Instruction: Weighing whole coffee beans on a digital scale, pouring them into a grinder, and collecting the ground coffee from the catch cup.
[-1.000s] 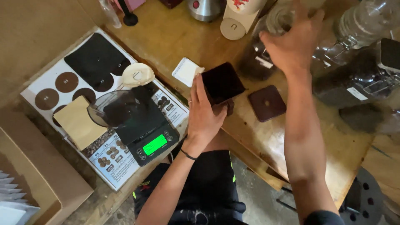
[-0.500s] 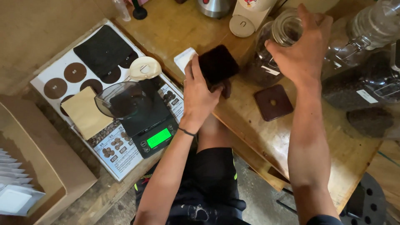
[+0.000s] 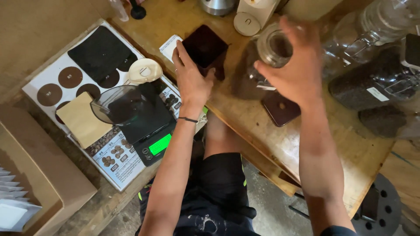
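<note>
Left hand (image 3: 191, 81): fingers (image 3: 178, 53) laid flat against the near-left edge of a dark square lid (image 3: 204, 45), touching it and steadying it, not wrapped around it. The lid sits tilted over something dark beneath; what that is cannot be told.

Right hand (image 3: 297, 72): blurred, fingers curled round the neck of a glass jar (image 3: 269, 54), which lies just right of the lid. The jar's mouth tips toward the camera, its long axis leaning up and away; dark contents show inside. The right hand is the nearer to it.

Surface (image 3: 245, 118): wooden. A brown square coaster (image 3: 280, 109) lies near the jar's base. To the left, a scale (image 3: 151, 131) with a green display carries a glass bowl (image 3: 118, 105).

Beyond: more jars of dark beans (image 3: 376, 83) at right, a white appliance (image 3: 251, 15) at the far edge.
</note>
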